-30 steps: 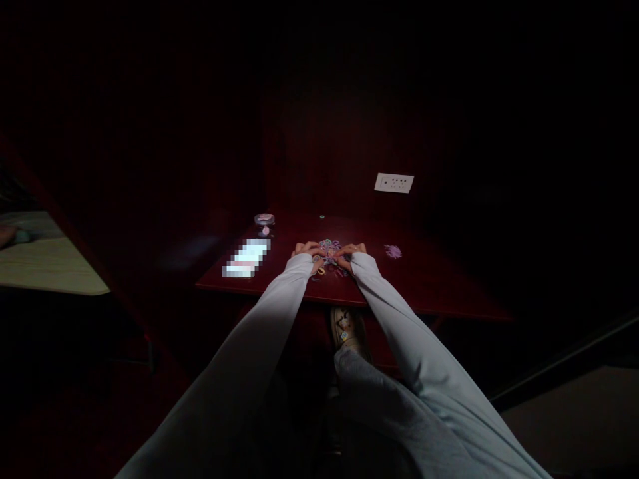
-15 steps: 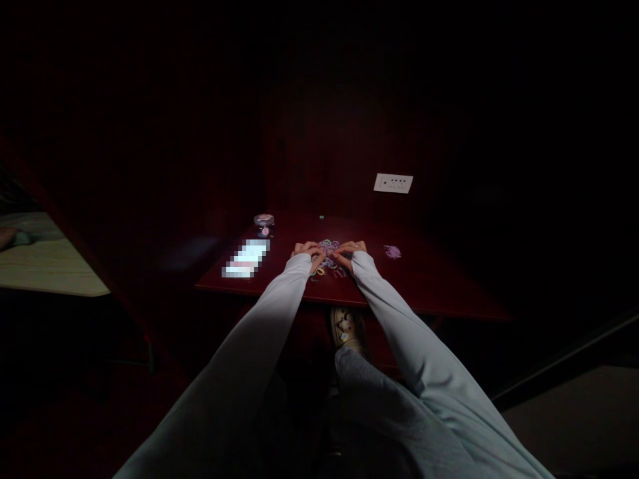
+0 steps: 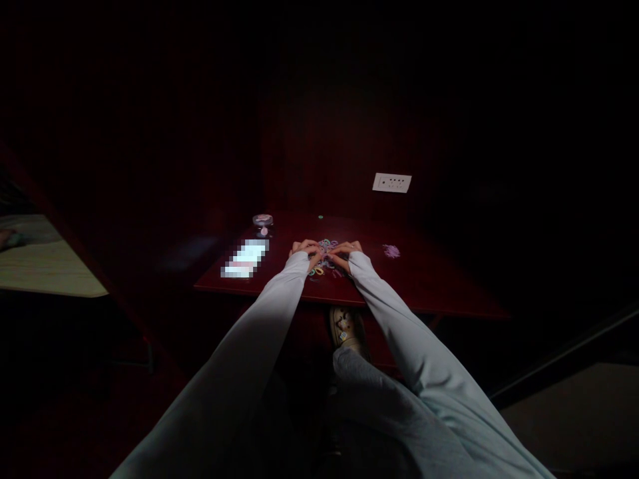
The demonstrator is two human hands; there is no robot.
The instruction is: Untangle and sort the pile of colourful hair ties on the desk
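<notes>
A loose pile of small coloured rings [image 3: 319,271], which look like elastic hair ties, lies on the dark red desk [image 3: 279,285]. My left hand [image 3: 304,249] bends over the pile's left side, fingers curled and pressed together at the tips. From the right, my right hand [image 3: 349,249] reaches in with thumb and fingers in a pinch. Both sets of fingertips almost meet in the middle of the pile. Whatever they pinch is too small and dim to make out. A smaller heap of purple bands [image 3: 391,251] sits apart on the right.
A pixelated bright phone-like screen [image 3: 245,258] lies at left, with a clear round container [image 3: 263,225] behind it. One green ring [image 3: 320,217] is near the back wall, which carries a white socket plate [image 3: 392,183]. Another person's hand [image 3: 6,236] rests on a pale table at far left.
My fingertips have drawn slightly closer together over the pile. The view has shifted a little, and the other person's hand at far left shows less.
</notes>
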